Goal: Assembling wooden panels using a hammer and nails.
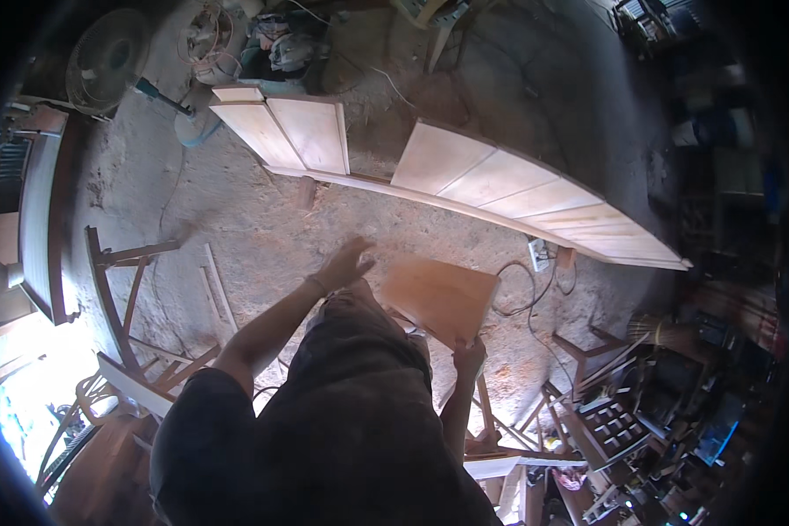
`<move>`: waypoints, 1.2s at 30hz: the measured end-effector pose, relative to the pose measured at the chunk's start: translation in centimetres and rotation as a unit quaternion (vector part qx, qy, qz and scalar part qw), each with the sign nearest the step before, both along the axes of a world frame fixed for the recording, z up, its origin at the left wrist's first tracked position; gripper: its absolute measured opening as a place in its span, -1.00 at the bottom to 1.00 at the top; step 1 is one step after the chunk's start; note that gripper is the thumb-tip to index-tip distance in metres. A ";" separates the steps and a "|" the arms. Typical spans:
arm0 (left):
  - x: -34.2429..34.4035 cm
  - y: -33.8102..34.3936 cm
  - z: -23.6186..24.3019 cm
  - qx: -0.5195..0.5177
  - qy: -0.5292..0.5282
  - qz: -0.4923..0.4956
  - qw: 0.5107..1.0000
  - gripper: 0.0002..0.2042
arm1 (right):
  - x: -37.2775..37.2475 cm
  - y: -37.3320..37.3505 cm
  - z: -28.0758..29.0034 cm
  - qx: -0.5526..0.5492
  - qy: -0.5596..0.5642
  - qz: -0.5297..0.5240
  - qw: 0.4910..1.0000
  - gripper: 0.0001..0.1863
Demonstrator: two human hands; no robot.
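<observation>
Wooden panel (451,296), flat, four-sided, right hand (469,354) gripping its corner, left hand (348,262) loosely spread, rough floor (237,197)

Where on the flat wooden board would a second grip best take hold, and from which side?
Probably the left edge of the wooden board, coming from the left: the left-hand grip is open just off that side, and the board looks flat and thin enough to pinch. The right-hand grip holds the near right corner, so taking the opposite side should balance it.
</observation>
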State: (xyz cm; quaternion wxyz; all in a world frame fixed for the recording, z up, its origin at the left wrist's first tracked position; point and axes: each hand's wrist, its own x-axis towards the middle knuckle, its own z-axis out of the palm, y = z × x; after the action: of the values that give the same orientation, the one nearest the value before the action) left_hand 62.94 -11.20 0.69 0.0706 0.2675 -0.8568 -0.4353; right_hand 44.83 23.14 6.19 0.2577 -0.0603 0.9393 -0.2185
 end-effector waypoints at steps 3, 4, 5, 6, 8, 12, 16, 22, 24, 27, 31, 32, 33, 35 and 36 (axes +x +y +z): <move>-3.3 -10.1 -0.5 -0.177 0.055 0.089 0.979 -0.54 | 0.3 -6.1 2.7 -0.001 0.088 0.110 0.990 -0.49; -4.2 -14.3 -0.4 -0.186 0.052 0.113 0.975 -0.54 | 0.2 -8.1 3.6 -0.020 0.073 0.110 0.991 -0.51; -5.6 -18.8 -0.2 -0.237 0.055 0.138 0.960 -0.53 | 0.2 -9.8 4.7 -0.038 0.056 0.109 0.992 -0.53; -6.6 -22.5 0.0 -0.308 0.064 0.132 0.940 -0.55 | 0.3 -11.4 5.9 -0.050 0.043 0.101 0.993 -0.55; -8.3 -29.0 0.5 -0.386 0.088 0.079 0.915 -0.63 | 0.6 -14.4 8.3 -0.075 0.011 0.077 0.994 -0.58; -10.3 -35.0 0.5 -0.289 0.005 -0.076 0.954 -0.78 | 1.2 -18.6 12.0 -0.082 0.070 0.090 0.990 -0.56; -10.0 -34.8 -0.9 -0.258 -0.020 -0.079 0.963 -0.83 | 0.6 -20.2 12.4 -0.072 0.095 0.090 0.989 -0.54; -9.8 -33.9 -1.4 -0.426 0.070 -0.068 0.900 -0.85 | -2.7 -20.8 9.6 -0.046 0.135 0.054 0.988 -0.57; -10.4 -33.4 -1.1 -0.399 0.055 -0.081 0.912 -0.85 | -4.2 -20.5 9.2 -0.039 0.064 -0.024 0.997 -0.59; -11.5 -32.2 -0.6 -0.376 0.045 -0.077 0.922 -0.85 | -6.2 -19.5 8.9 -0.038 0.056 -0.017 0.998 -0.56; -12.5 -31.1 0.0 -0.345 0.026 -0.065 0.936 -0.84 | -7.9 -18.4 7.0 -0.043 0.090 0.029 0.995 -0.53; -12.4 -30.9 0.2 -0.354 0.025 -0.049 0.934 -0.84 | -8.4 -18.2 6.2 -0.053 0.102 0.046 0.992 -0.54; -12.2 -30.7 0.4 -0.351 0.013 -0.046 0.935 -0.84 | -8.7 -17.7 5.5 -0.053 0.104 0.054 0.992 -0.55; -12.1 -30.8 0.6 -0.357 0.027 -0.034 0.933 -0.83 | -10.2 -17.5 3.6 -0.085 0.036 -0.003 0.996 -0.59; -11.8 -31.0 0.6 -0.315 -0.024 -0.015 0.949 -0.82 | -10.5 -17.0 2.8 -0.131 0.004 -0.046 0.990 -0.60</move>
State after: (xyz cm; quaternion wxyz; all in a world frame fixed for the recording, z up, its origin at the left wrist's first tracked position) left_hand 51.17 -42.23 1.32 0.1242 0.2289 -0.9556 -0.1375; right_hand 34.31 6.10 8.98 0.2339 -0.0515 0.9051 -0.3514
